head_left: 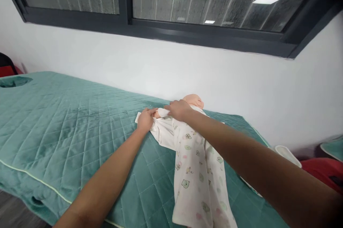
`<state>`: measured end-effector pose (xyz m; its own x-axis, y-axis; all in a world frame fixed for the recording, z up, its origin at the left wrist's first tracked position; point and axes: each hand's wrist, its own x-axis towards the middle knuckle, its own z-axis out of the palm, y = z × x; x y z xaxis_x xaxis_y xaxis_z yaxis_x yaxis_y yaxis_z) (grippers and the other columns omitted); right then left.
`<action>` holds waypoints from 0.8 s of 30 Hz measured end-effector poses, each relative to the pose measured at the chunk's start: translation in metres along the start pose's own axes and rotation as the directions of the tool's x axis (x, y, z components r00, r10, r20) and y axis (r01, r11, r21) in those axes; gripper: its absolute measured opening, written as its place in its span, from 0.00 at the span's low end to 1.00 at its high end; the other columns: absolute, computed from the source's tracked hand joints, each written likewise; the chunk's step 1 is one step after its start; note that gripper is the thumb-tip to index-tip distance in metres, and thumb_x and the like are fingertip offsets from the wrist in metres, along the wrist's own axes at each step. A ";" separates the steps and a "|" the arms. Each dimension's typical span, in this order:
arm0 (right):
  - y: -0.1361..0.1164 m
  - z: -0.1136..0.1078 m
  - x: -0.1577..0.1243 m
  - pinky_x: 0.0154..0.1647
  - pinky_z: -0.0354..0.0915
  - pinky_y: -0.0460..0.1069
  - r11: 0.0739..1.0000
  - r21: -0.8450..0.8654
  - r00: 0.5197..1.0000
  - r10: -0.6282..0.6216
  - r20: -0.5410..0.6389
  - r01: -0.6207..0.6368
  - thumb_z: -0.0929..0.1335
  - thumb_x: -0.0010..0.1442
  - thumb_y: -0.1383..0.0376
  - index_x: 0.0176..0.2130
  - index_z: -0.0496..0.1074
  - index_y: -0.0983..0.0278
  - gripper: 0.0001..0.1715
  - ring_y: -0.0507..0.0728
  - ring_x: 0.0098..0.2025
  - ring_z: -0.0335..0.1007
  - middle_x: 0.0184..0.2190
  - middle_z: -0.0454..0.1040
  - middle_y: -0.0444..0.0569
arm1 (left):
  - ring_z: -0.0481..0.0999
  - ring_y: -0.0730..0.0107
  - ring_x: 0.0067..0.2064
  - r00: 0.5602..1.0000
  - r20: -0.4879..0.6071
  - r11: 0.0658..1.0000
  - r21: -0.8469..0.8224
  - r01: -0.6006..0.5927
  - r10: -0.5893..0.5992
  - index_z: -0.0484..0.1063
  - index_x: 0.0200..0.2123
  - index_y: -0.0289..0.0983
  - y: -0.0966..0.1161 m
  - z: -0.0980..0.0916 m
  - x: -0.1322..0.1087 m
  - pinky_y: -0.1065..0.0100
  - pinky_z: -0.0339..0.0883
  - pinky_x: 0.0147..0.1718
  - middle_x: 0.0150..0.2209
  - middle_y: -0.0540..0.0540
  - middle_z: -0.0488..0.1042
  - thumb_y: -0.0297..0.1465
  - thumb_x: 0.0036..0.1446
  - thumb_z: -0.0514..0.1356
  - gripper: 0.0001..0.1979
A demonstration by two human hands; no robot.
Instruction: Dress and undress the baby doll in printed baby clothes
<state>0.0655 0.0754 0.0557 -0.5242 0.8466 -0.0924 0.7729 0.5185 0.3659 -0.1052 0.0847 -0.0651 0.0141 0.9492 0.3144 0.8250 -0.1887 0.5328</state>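
Note:
A baby doll (193, 100) lies on a green quilted bed cover, its head toward the wall. White baby clothes (197, 171) printed with small bears cover its body and spread toward me. Its arm reaches out to the left, where a bit of the doll's hand (156, 114) shows beside a white cuff (163, 112). My left hand (146, 119) is closed around the end of that arm, fingers partly hidden. Closed on the white sleeve near the cuff is my right hand (179, 110), its forearm crossing over the clothes.
The quilted bed cover (88, 124) has a round hole (14, 81) at its far left. Behind it stands a white wall (120, 62) under a dark-framed window (209, 31). At the right are a white curved object (288, 155) and a red item (321, 171).

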 end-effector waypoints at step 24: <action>0.031 0.029 -0.026 0.59 0.59 0.52 0.872 0.476 0.929 0.074 -0.362 0.116 0.60 0.66 0.64 0.52 0.70 0.62 0.18 0.58 0.56 0.65 0.54 0.71 0.51 | 0.68 0.52 0.53 0.996 -0.063 0.947 0.317 -0.046 0.070 0.70 0.51 0.44 0.020 -0.008 -0.016 0.49 0.59 0.55 0.50 0.41 0.72 0.29 0.62 0.52 0.16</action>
<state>0.1135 0.0726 0.0422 -0.5596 0.7812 0.2767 0.7829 0.6078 -0.1327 -0.0934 0.0641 -0.0533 0.0360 0.9158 0.4001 0.9598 -0.1432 0.2414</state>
